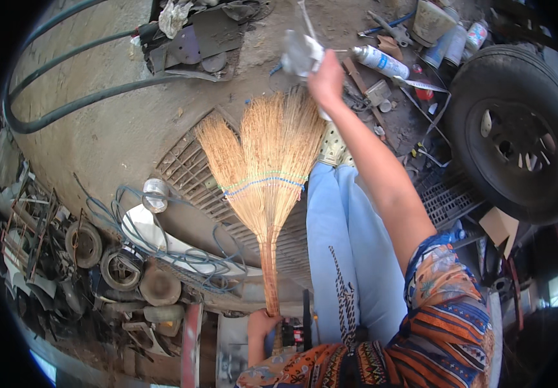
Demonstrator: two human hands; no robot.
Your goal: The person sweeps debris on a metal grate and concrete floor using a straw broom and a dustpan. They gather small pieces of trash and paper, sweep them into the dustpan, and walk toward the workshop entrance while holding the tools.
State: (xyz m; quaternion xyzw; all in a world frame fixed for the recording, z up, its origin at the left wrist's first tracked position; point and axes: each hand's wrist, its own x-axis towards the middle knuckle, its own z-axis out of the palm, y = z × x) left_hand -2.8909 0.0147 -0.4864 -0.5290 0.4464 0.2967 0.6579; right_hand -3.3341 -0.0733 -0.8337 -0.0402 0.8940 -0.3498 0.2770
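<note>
our left hand (262,323) has its fingers clamped on the straw broom (262,155) handle. our right hand (326,81) has its fingers wrapped on a crumpled grey-white scrap (300,53) above the dirt floor (117,129).

Straw-tan broom (262,161) with blue-green stitching, pale blue trousers (340,246), orange-blue patterned sleeve (450,304)

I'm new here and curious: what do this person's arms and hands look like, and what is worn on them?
Both hands are bare: no gloves, rings or watch visible. The right hand has a bare forearm up to a short patterned sleeve in orange, blue and white stripes. The left hand shows at the bottom edge, with a similar patterned sleeve below.
</note>
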